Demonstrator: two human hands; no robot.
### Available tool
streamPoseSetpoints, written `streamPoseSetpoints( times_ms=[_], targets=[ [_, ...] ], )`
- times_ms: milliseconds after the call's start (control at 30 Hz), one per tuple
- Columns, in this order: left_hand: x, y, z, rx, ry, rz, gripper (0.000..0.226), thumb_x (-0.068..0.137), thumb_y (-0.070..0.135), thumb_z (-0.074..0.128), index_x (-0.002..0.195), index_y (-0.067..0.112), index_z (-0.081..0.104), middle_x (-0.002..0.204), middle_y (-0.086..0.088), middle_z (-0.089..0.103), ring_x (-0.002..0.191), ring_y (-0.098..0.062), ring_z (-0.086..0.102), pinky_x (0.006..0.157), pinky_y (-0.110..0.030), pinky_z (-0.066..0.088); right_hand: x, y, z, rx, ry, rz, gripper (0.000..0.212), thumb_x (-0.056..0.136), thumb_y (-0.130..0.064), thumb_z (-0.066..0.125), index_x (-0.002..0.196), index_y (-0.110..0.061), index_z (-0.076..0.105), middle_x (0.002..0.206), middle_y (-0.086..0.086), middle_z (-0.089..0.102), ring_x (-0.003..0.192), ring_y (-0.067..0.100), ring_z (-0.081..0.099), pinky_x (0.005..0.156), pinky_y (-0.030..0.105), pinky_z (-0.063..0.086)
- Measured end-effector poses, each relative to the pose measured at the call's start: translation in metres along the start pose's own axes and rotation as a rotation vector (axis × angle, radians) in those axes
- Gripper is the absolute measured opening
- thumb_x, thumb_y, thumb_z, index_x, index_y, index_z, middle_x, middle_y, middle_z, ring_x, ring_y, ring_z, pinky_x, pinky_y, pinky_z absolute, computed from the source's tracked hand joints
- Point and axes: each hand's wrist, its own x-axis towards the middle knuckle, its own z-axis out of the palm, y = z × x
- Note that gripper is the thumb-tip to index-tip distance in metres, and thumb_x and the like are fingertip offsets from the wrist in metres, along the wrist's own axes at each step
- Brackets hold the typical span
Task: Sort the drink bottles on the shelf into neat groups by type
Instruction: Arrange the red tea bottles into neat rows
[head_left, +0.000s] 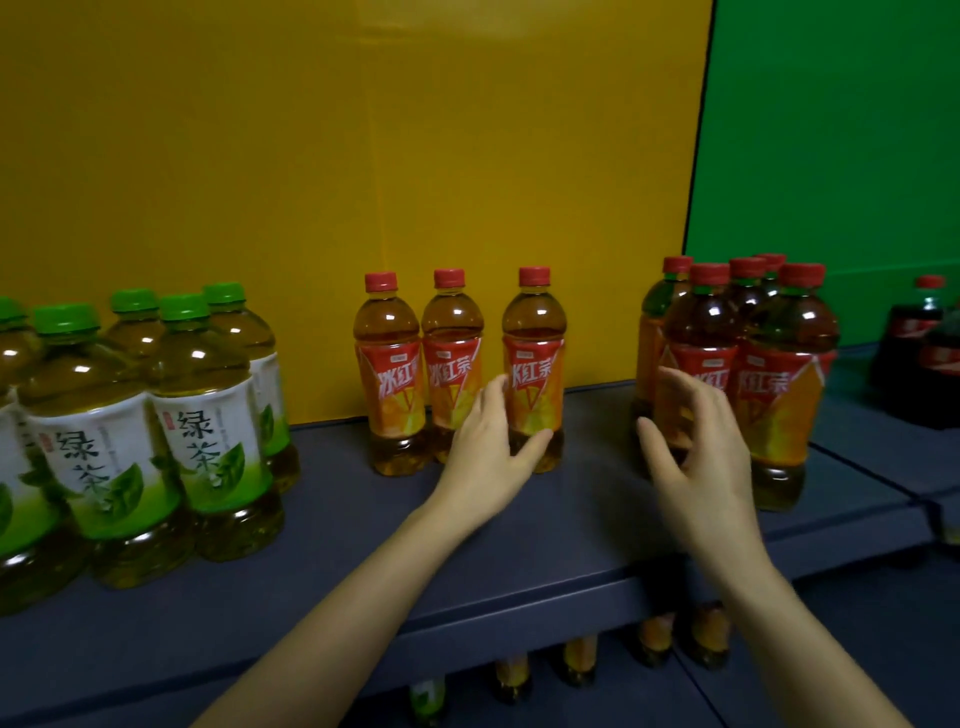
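Three iced red tea bottles with red caps stand in a row at the back middle of the shelf (363, 545); the rightmost one (535, 338) has my left hand (488, 447) at its lower part. The fingers are fairly straight to its left and the thumb lies across its front. To the right stands a tight group of several more iced red tea bottles (779, 395). My right hand (696, 452) hovers in front of that group, blurred, with fingers loosely spread and nothing held. Several green tea bottles (208, 415) with green caps are grouped at the left.
Dark cola bottles (919, 338) stand at the far right of the shelf. A yellow back panel (363, 156) and a green one (831, 156) close off the rear. More bottles (579, 660) show on the shelf below, under the front edge.
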Motion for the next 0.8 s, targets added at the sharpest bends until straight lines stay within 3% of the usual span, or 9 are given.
streamPoseSetpoints(
  times_ms=[100, 233, 333, 467, 600, 800],
  targets=[
    [0.015, 0.003, 0.019, 0.01, -0.004, -0.08, 0.084, 0.086, 0.033, 0.061, 0.146, 0.007, 0.008, 0.149, -0.009, 0.026, 0.137, -0.023, 0.027, 0.111, -0.031, 0.025, -0.002, 0.016, -0.013, -0.046, 0.129, 0.0, 0.05, 0.087, -0.007, 0.058, 0.134, -0.009, 0.04, 0.133, 0.005, 0.042, 0.122, 0.002, 0.032, 0.105, 0.02, 0.027],
    [0.036, -0.004, 0.032, -0.088, 0.039, -0.202, 0.074, 0.085, 0.027, 0.064, 0.14, 0.006, 0.019, 0.139, -0.013, 0.039, 0.13, -0.026, 0.038, 0.103, -0.031, 0.033, -0.003, 0.041, -0.031, -0.07, 0.292, 0.057, 0.06, 0.084, -0.006, 0.062, 0.137, -0.006, 0.033, 0.138, 0.014, 0.035, 0.13, 0.018, 0.029, 0.11, 0.032, 0.024],
    [0.043, -0.009, 0.034, -0.141, 0.048, -0.265, 0.061, 0.082, 0.024, 0.068, 0.128, 0.007, 0.032, 0.13, -0.012, 0.048, 0.122, -0.026, 0.046, 0.096, -0.031, 0.037, 0.003, 0.058, -0.042, -0.022, 0.226, 0.176, 0.073, 0.081, -0.013, 0.067, 0.14, -0.008, 0.025, 0.14, 0.013, 0.03, 0.132, 0.024, 0.031, 0.11, 0.043, 0.029],
    [0.041, -0.012, 0.03, -0.13, 0.099, -0.282, 0.067, 0.07, 0.029, 0.078, 0.122, 0.01, 0.041, 0.125, -0.008, 0.053, 0.116, -0.023, 0.051, 0.095, -0.034, 0.042, 0.009, 0.076, -0.049, -0.03, 0.094, 0.304, 0.082, 0.074, -0.025, 0.075, 0.14, -0.013, 0.026, 0.137, 0.01, 0.04, 0.123, 0.027, 0.044, 0.1, 0.044, 0.04],
    [0.033, -0.01, 0.027, -0.104, 0.136, -0.26, 0.07, 0.062, 0.034, 0.083, 0.118, 0.012, 0.048, 0.12, -0.007, 0.059, 0.111, -0.023, 0.055, 0.096, -0.043, 0.046, 0.01, 0.085, -0.055, 0.004, 0.008, 0.375, 0.072, 0.074, -0.036, 0.073, 0.133, -0.017, 0.036, 0.125, 0.006, 0.055, 0.112, 0.026, 0.054, 0.093, 0.045, 0.046],
    [0.02, -0.004, 0.015, -0.063, 0.22, -0.246, 0.069, 0.052, 0.046, 0.085, 0.108, 0.022, 0.053, 0.113, -0.002, 0.064, 0.106, -0.021, 0.059, 0.095, -0.047, 0.047, 0.005, 0.077, -0.074, 0.137, -0.009, 0.387, 0.062, 0.074, -0.038, 0.07, 0.128, -0.022, 0.044, 0.105, -0.006, 0.058, 0.094, 0.015, 0.058, 0.087, 0.039, 0.049]
  ],
)
